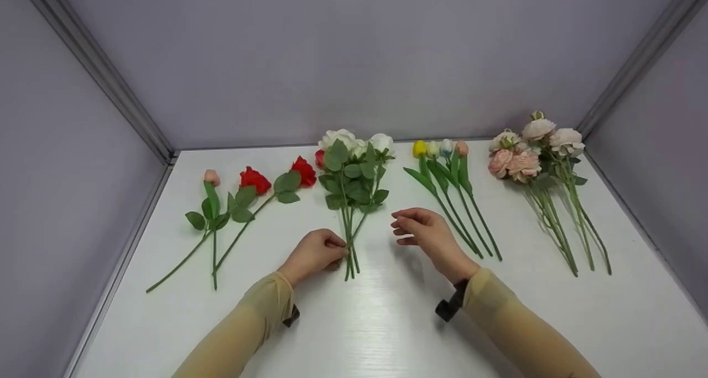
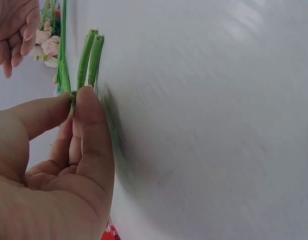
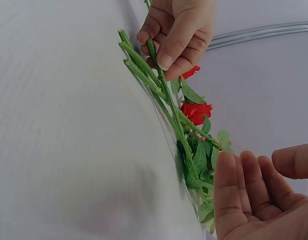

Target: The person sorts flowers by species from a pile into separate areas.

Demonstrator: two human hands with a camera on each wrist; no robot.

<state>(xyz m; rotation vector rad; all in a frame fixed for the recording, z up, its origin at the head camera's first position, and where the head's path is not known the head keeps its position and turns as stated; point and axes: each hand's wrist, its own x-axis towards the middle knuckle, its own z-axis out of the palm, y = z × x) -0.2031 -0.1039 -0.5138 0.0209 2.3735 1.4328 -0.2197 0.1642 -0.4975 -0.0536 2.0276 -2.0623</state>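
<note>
Near the middle of the table lies a bunch of white roses [image 1: 338, 139] with green leaves, its stems [image 1: 347, 223] crossing toward the front. My left hand [image 1: 315, 252] pinches one stem of this bunch close to its cut end, between thumb and fingertips. Beside it in the right wrist view, several other stem ends [image 3: 138, 65] lie on the table. My right hand [image 1: 434, 237] hovers right of the bunch, holding nothing, its fingers loosely bent toward the stems. A red bloom [image 1: 319, 158] shows at the bunch's left edge, partly hidden by leaves.
To the left lie red roses [image 1: 254, 181] and a peach tulip [image 1: 212, 177] with crossing stems. Several tulips [image 1: 420, 149] in yellow, white, blue and peach lie right of the bunch. Pale pink peonies [image 1: 524, 165] lie farther right. Grey panels [image 1: 354, 57] enclose the white table [image 1: 359, 334].
</note>
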